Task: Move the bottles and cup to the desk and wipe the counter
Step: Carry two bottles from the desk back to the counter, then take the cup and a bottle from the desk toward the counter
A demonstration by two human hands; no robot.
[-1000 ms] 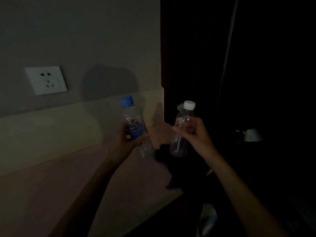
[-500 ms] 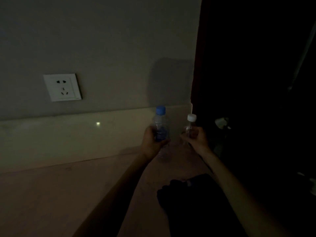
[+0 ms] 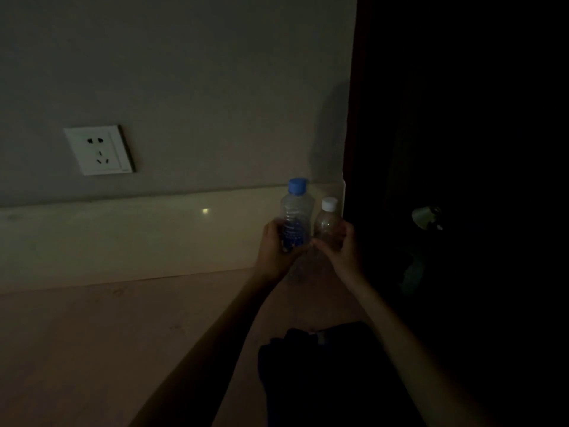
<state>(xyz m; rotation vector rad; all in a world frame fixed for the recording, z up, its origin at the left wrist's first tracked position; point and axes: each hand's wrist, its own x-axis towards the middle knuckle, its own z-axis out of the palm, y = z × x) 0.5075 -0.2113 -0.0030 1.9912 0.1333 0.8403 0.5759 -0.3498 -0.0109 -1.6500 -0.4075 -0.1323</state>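
Light was very low. 2 bare forearms reached forward over the pale pinkish desk (image 3: pixel 92 349). Left hand (image 3: pixel 277 248) had its fingers (image 3: pixel 272 231) wrapped closed around the lower body of the clear plastic bottle with a blue cap and blue label (image 3: pixel 296 211), upright. Right hand (image 3: pixel 341 248) had its fingers closed around the smaller clear plastic bottle with a white cap (image 3: pixel 328 221), also upright. The 2 bottles stood just beside each other at the far right end of the desk, in front of the cream backsplash strip (image 3: pixel 123 241); whether their bases touched the surface could not be told. White wall socket (image 3: pixel 98 150) sat on the grey wall, well to the left of the bottles. Dark crumpled cloth (image 3: pixel 314 371) lay on the desk between the forearms, near the front edge. Right of the wall edge, all was near black, with 1 pale small object (image 3: pixel 426 215), not identifiable.
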